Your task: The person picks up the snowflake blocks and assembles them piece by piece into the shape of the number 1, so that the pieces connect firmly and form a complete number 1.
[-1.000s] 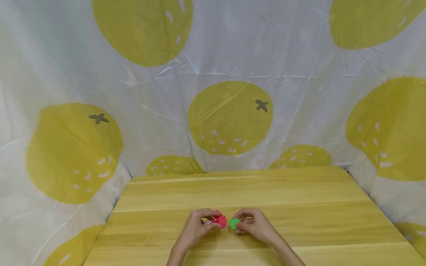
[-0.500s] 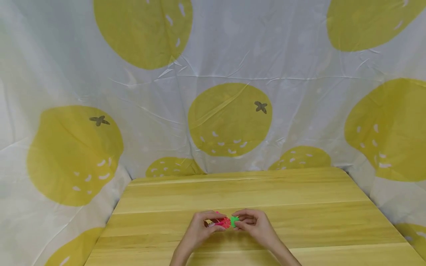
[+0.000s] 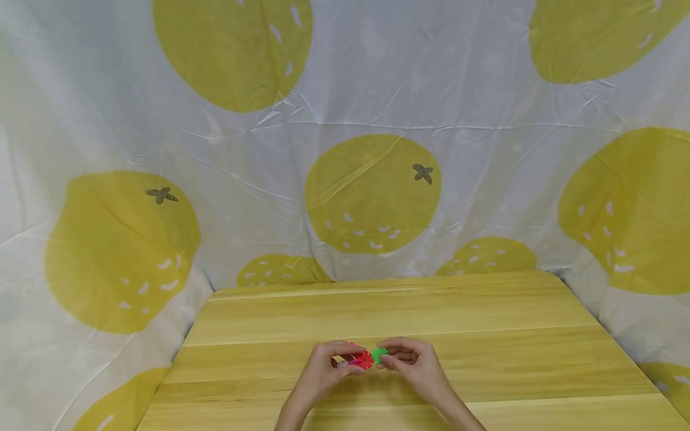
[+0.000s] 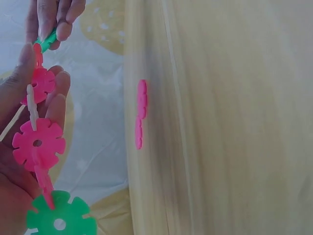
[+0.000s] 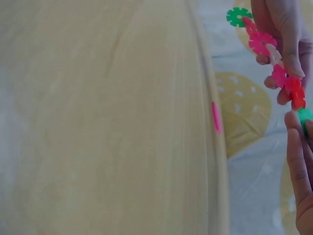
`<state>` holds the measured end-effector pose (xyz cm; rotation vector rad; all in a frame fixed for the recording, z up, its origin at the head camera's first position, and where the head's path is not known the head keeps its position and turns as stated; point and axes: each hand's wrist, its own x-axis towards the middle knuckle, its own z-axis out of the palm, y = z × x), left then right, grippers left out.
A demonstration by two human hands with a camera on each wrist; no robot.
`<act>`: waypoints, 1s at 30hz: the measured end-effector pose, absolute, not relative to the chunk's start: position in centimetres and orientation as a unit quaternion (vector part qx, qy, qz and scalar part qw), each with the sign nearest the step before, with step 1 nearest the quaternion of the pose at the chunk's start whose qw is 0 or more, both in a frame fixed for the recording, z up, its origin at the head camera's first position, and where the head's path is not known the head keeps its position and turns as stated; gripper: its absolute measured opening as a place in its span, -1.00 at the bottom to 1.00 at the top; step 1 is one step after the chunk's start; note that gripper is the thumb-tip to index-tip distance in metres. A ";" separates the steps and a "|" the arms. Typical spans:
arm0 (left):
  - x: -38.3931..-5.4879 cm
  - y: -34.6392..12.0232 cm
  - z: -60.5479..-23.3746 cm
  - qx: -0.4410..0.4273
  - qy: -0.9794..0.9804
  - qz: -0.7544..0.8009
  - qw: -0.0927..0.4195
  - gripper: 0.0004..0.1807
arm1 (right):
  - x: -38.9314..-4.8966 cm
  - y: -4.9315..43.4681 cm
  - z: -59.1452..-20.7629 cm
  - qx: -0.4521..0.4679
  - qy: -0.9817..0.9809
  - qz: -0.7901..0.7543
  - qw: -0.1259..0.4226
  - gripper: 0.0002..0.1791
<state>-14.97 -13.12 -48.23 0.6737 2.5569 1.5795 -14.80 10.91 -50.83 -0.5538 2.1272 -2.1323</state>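
Observation:
My left hand (image 3: 323,365) grips a chain of notched plastic snowflake discs between thumb and fingers. In the left wrist view the chain runs from a green disc (image 4: 80,223) through pink discs (image 4: 51,134) and a white disc (image 4: 32,108) up to a red disc (image 4: 38,55). The red disc is at the end toward my right hand (image 3: 417,362). Thumb and fingers of that hand pinch a single green disc (image 3: 380,355), its edge right at the red disc's rim. Fingers partly cover both discs.
Two pink pieces (image 4: 142,100), seen edge-on, lie near the edge of the wooden table (image 3: 485,311). A white cloth (image 3: 485,179) printed with yellow fruit hangs behind the table and along its sides.
The hands have come together, closing the gap between the green disc and the red end of the chain. Over the last half second both hands stay nearly in place.

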 end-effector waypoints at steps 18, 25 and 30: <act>-14.9 -13.2 -48.1 0.227 0.817 0.527 0.059 -0.73 | -14.8 11.2 -51.2 -0.240 0.681 -0.691 0.029 -0.73; -14.9 -13.2 -48.0 0.223 0.815 0.530 0.077 -0.76 | -14.9 11.5 -51.3 -0.258 0.668 -0.697 0.039 -0.74; -14.9 -13.2 -48.0 0.224 0.807 0.539 0.088 -0.78 | -14.8 11.2 -51.3 -0.256 0.667 -0.698 0.048 -0.73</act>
